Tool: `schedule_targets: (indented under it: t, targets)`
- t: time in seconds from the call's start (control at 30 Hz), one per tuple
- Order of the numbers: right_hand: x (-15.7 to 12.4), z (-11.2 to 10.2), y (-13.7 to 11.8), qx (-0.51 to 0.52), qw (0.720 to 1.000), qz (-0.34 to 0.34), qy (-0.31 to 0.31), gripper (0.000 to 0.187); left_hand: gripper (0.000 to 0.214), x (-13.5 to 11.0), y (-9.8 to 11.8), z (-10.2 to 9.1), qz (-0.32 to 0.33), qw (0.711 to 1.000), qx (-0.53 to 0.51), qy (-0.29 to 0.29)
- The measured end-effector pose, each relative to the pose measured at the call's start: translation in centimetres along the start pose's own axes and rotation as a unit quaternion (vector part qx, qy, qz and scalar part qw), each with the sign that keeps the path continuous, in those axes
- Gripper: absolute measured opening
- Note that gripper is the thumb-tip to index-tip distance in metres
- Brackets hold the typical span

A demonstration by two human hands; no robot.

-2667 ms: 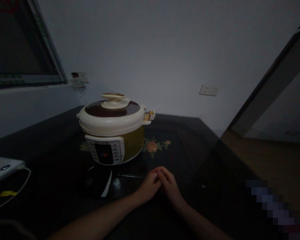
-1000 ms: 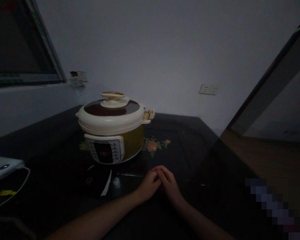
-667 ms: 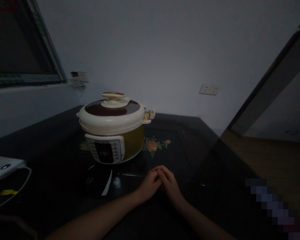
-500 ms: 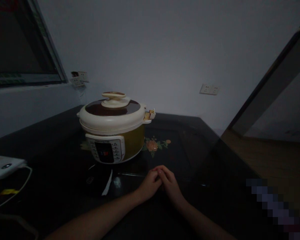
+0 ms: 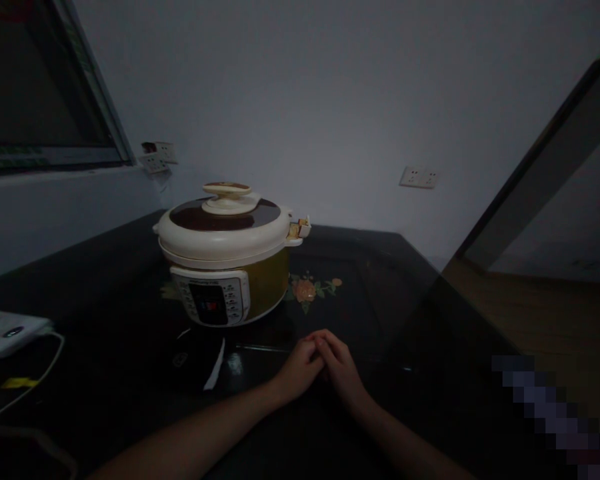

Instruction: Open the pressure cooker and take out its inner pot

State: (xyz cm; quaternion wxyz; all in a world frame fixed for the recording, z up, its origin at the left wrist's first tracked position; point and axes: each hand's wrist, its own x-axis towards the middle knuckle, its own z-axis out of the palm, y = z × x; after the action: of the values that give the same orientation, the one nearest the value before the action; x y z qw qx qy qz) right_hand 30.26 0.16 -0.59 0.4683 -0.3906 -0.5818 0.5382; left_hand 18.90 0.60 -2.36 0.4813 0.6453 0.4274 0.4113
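Observation:
Both my hands rest on the dark glossy table, side by side, with their fingertips touching. My left hand lies knuckles up, its fingers loosely bent. My right hand lies flat, fingers stretched toward the left one. Neither holds anything. Just beyond them stands a cream and yellow electric pressure cooker with its lid on and its control panel facing me. A dark flat object with a white strip lies left of my left hand.
A white device with a cable sits at the table's left edge. Wall sockets are on the back wall, more under the window at left. A floral pattern marks the tabletop. Wooden floor shows at right.

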Motion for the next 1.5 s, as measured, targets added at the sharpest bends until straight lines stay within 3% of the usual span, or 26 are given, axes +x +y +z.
schedule_targets:
  t: [1.5]
  targets:
    - [-0.02,0.06,0.05,-0.007,1.0,-0.014,0.004,0.028,0.022,-0.06,0.46,-0.01,0.016,1.0,0.005,0.002]
